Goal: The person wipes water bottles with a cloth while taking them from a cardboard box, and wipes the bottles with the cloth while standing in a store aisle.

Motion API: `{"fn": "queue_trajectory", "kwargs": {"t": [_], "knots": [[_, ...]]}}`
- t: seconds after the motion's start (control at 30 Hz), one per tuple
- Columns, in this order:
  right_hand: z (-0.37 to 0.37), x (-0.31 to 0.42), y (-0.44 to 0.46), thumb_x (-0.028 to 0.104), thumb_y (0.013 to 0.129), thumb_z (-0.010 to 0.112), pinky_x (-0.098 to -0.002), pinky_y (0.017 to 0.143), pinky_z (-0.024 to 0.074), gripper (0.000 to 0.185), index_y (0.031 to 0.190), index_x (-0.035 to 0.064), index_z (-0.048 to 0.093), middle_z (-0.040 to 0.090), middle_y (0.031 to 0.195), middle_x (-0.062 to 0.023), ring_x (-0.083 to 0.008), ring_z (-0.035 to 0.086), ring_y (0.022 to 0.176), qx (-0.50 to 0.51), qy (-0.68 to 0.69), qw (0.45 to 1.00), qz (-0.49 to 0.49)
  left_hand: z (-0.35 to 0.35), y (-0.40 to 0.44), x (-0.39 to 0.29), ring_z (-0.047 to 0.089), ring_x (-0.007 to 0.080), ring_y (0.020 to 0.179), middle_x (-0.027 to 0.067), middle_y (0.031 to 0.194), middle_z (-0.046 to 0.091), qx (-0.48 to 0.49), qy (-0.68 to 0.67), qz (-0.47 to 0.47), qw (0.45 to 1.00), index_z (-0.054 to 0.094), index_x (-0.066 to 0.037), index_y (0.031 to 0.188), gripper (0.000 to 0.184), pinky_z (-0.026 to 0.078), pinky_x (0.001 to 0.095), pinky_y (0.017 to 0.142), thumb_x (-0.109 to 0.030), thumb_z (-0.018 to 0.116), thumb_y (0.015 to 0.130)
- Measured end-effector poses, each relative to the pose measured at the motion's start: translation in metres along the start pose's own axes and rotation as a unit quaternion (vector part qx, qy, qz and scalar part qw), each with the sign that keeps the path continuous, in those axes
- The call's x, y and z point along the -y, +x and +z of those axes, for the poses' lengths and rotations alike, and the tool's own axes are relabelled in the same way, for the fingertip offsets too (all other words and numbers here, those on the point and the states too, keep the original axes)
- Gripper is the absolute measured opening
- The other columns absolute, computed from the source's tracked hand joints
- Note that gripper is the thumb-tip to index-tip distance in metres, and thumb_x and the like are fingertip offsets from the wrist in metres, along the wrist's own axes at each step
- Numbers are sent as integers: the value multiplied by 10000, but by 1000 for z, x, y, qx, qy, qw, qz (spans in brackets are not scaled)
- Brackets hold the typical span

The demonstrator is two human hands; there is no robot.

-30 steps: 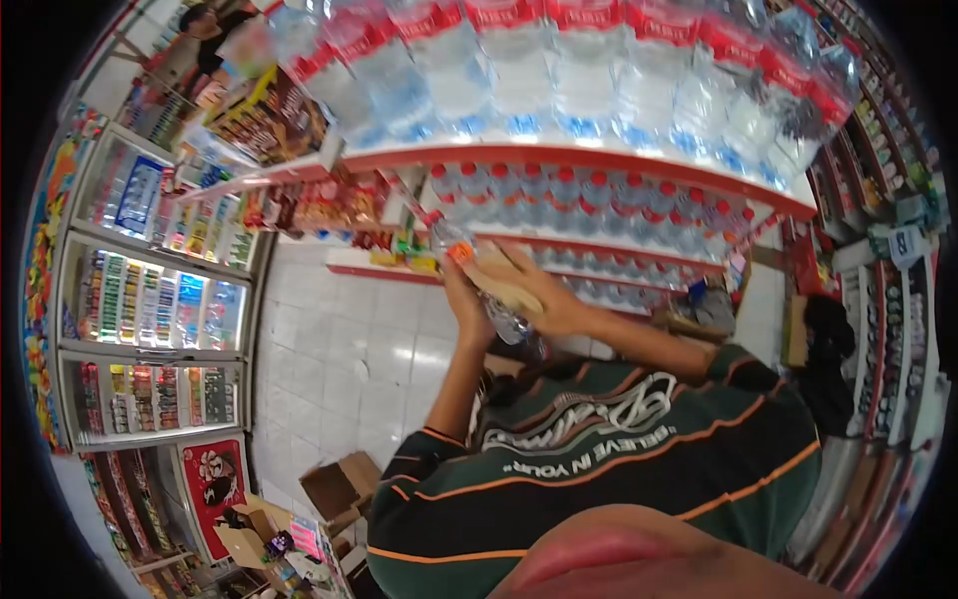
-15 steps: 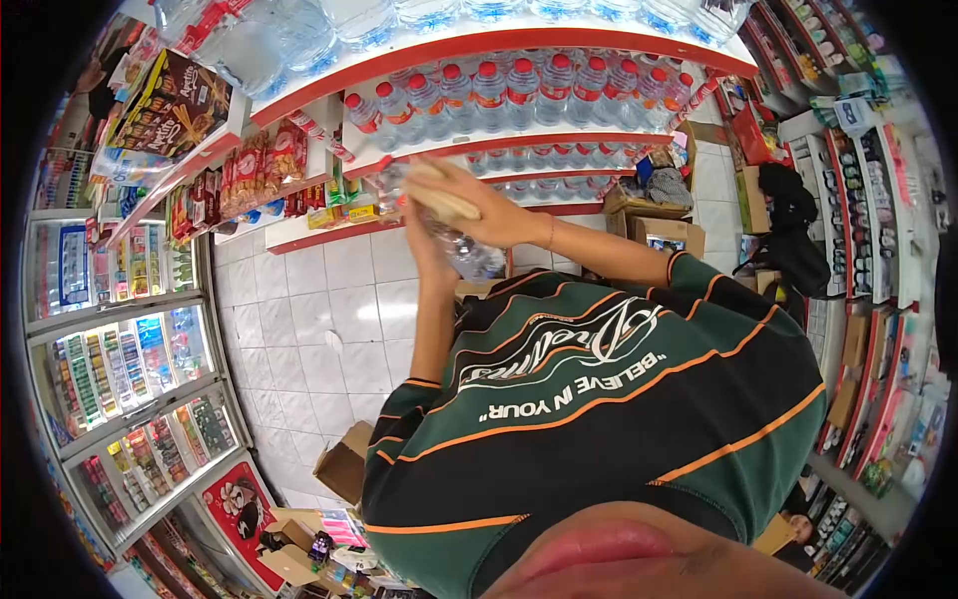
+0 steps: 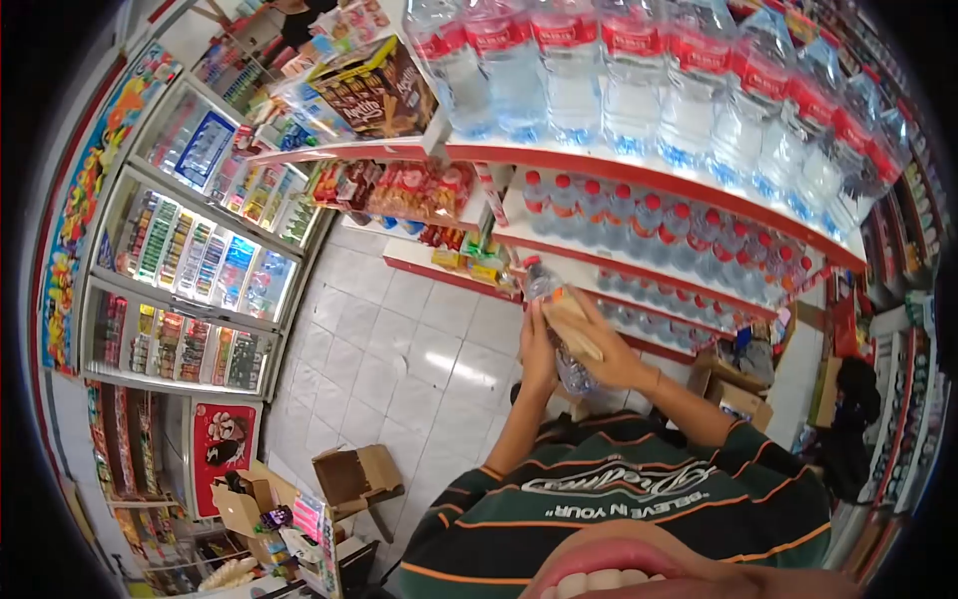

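Note:
In front of my chest, a clear plastic water bottle [image 3: 540,283] with a red cap is held at a tilt. My left hand [image 3: 537,344] is closed around its left side. A folded cream cloth [image 3: 573,323] lies against the bottle's right side, and my right hand [image 3: 611,351] grips it there. The bottle's lower end [image 3: 576,377] shows beneath the hands, while its middle is hidden by the cloth and fingers.
Shelves with red edges [image 3: 639,160] ahead carry rows of small bottles [image 3: 683,220] and large bottles [image 3: 634,85]. Snack packs [image 3: 424,190] fill the shelf to the left. Glass-door fridges [image 3: 190,250] stand far left. An open carton [image 3: 357,477] is on the tiled floor [image 3: 399,339].
My view has turned and tilted up, so the shelves, hands and fridges sit differently in frame. The bottle and cloth stay in my hands, now less blurred.

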State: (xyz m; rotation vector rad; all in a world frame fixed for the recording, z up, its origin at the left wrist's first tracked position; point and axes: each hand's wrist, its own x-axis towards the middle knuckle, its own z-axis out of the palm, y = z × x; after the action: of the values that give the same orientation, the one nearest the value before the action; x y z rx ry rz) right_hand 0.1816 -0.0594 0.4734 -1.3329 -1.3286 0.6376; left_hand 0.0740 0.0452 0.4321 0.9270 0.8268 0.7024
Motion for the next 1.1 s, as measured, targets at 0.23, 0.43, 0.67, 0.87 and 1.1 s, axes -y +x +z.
{"fn": "queue_trajectory", "kwargs": {"t": [0.23, 0.43, 0.67, 0.87, 1.1], "knots": [[3, 5, 28, -38, 819, 596, -430, 1229, 199, 713, 1507, 97, 465, 184, 1664, -193, -365, 193, 1540, -20, 2, 999, -48, -20, -24, 21, 591, 264, 1206, 100, 1354, 574, -34, -118, -87, 989, 420, -82, 1486, 681, 470, 430, 1027, -582, 456, 1025], [23, 11, 38, 16, 802, 653, -462, 1221, 247, 699, 1476, 121, 502, 249, 1629, -214, -421, 285, 1484, 81, -34, 992, -90, -29, -20, 0, 592, 275, 1226, 114, 1393, 552, -93, -169, -31, 981, 415, -133, 1488, 694, 493, 428, 1027, -638, 391, 1012], [26, 12, 72, -6, 783, 633, -439, 1217, 247, 726, 1484, 126, 496, 256, 1634, -204, -383, 288, 1497, 157, 37, 980, -112, -49, -28, -41, 609, 279, 1216, 121, 1368, 584, -1, -215, -46, 976, 435, -121, 1482, 737, 516, 437, 998, -669, 383, 991], [58, 19, 71, -14, 748, 635, -467, 1223, 211, 739, 1464, 121, 513, 220, 1642, -209, -413, 225, 1514, 69, -87, 986, -127, -80, 18, -16, 621, 270, 1200, 140, 1336, 602, -36, -136, -4, 990, 457, -60, 1449, 704, 536, 400, 979, -621, 325, 1043], [1, 14, 54, 51, 879, 588, -394, 1211, 256, 594, 1467, 61, 506, 388, 1580, -177, -306, 307, 1498, 36, 77, 996, -35, -56, 18, -26, 670, 237, 1081, 112, 1183, 680, 39, -154, -33, 987, 549, -89, 1331, 595, 542, 396, 954, -589, 442, 1026]]}}
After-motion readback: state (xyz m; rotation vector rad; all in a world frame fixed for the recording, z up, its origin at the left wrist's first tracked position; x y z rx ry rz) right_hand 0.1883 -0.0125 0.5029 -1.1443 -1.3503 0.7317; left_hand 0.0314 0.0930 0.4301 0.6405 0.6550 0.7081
